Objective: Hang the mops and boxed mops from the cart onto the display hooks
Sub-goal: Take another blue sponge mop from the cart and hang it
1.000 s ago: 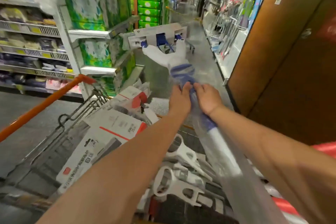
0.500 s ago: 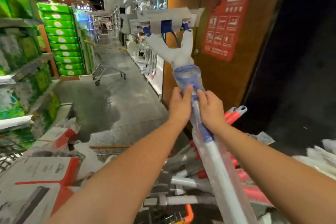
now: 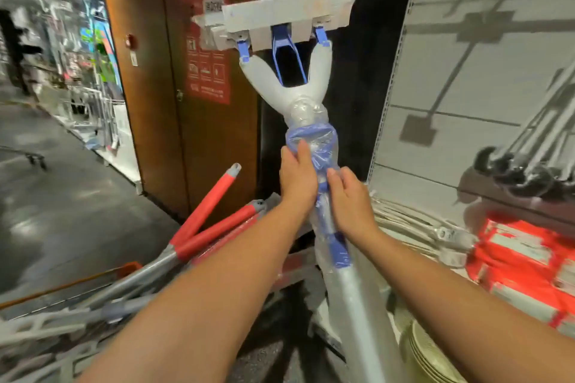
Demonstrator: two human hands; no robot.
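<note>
I hold a plastic-wrapped mop (image 3: 311, 121) upright in front of me, its flat grey head (image 3: 289, 14) at the top on a white and blue fork. My left hand (image 3: 297, 179) grips the blue wrapped neck just below the fork. My right hand (image 3: 350, 200) grips the shaft slightly lower, on the right side. The grey handle runs down toward me between my arms. Below my left arm, red-gripped mop handles (image 3: 211, 214) stick out of the cart.
A white display panel (image 3: 460, 71) with hanging mop poles (image 3: 541, 146) stands at right, red boxed goods (image 3: 522, 261) below it. A brown door (image 3: 186, 87) with a red notice is straight ahead. The aisle floor opens to the left.
My view has swung right, from the green shelves and aisle to the brown door and white display panel. The mop stays upright, gripped by both hands.
</note>
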